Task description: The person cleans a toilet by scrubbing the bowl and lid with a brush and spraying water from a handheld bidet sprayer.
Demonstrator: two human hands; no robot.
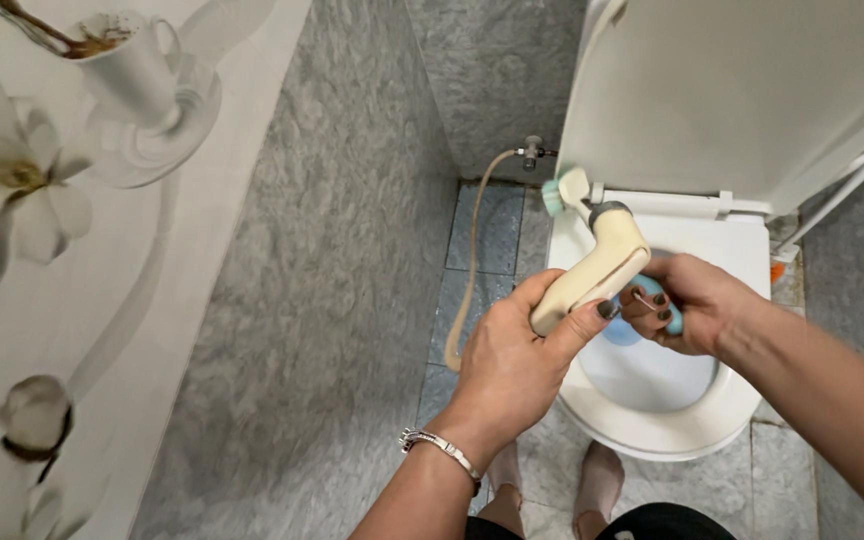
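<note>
Above the toilet [687, 425] bowl, the left hand [512, 365] grips the cream sprayer [592, 270] while the right hand [692, 300] pinches a blue brush [664, 300] beside it, seemingly mid-scrub, needing steady aim.

Your head camera looks steeply down, close over your hands, onto the toilet bowl [672, 430] and tiled floor [487, 240] (single view only).

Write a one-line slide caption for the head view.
Left hand grips a cream bidet sprayer over an open toilet while the right hand holds a blue brush.
</note>
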